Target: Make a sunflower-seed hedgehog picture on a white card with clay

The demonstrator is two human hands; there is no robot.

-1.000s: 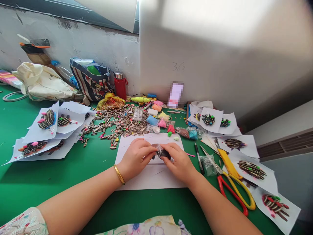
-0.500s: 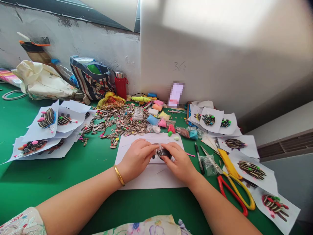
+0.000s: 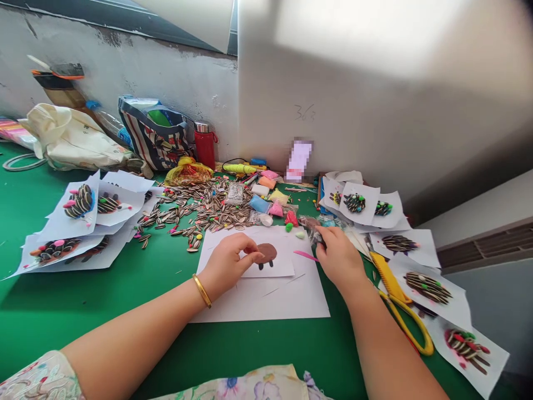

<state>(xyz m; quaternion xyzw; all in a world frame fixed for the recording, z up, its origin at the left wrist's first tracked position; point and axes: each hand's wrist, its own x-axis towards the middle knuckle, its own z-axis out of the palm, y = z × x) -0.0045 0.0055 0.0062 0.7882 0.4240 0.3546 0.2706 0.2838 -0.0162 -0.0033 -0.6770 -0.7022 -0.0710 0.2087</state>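
Observation:
A flat brown clay oval (image 3: pixel 267 253) with two short black legs lies on a small sheet of white paper (image 3: pixel 278 269). Beside its left edge is my left hand (image 3: pixel 235 256), thumb and forefinger pinched together. Whatever may be between those fingertips is too small to make out. To the right of the paper, my right hand (image 3: pixel 339 255) has its fingers closed round a dark lump in clear plastic, a bag of black clay (image 3: pixel 317 239), mostly hidden by the hand. It is close to a bag of brown clay (image 3: pixel 307 221). A pink clay tool (image 3: pixel 306 255) lies just left of that hand.
Sunflower seeds (image 3: pixel 225 214) are heaped behind the paper, next to bags of coloured clay (image 3: pixel 260 204). Seed-covered pictures lie in a left stack (image 3: pixel 81 203) and along the right (image 3: pixel 427 283). Yellow-handled scissors (image 3: pixel 425 339) lie partly under my right forearm.
My hands have parted. The right one has moved right with the bag of black clay; the left stays by the paper, now pinched. The brown clay shape has come into view.

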